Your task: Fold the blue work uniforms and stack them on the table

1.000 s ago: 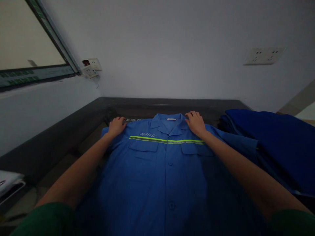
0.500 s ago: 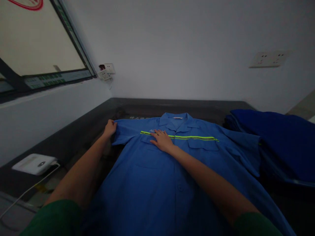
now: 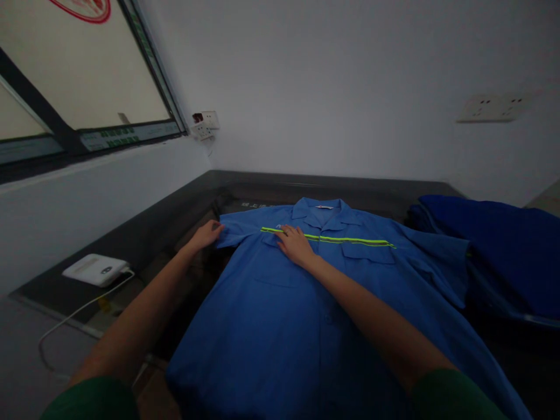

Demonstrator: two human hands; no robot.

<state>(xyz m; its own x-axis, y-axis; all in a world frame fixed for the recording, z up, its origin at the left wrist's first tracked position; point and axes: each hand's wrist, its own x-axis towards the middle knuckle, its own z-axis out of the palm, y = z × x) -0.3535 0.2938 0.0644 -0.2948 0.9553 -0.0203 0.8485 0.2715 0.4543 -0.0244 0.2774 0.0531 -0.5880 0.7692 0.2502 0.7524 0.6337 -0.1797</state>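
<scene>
A blue work shirt (image 3: pixel 306 315) with a yellow-green reflective stripe lies face up and buttoned on a dark table (image 3: pixel 184 216). My right hand (image 3: pixel 295 245) lies flat on the chest by the left pocket, fingers stretched out. My left hand (image 3: pixel 205 234) rests at the end of the shirt's short left sleeve, fingers extended and touching the cloth edge.
A pile of darker blue garments (image 3: pixel 494 251) lies at the right of the table. A white device (image 3: pixel 96 269) with a cable sits on the ledge at the left. Wall sockets (image 3: pixel 205 125) hang beside a window; a white wall stands behind the table.
My right hand went from the collar across to the left chest and stayed there. My left hand slid from the shoulder out to the sleeve end. The view shifted left.
</scene>
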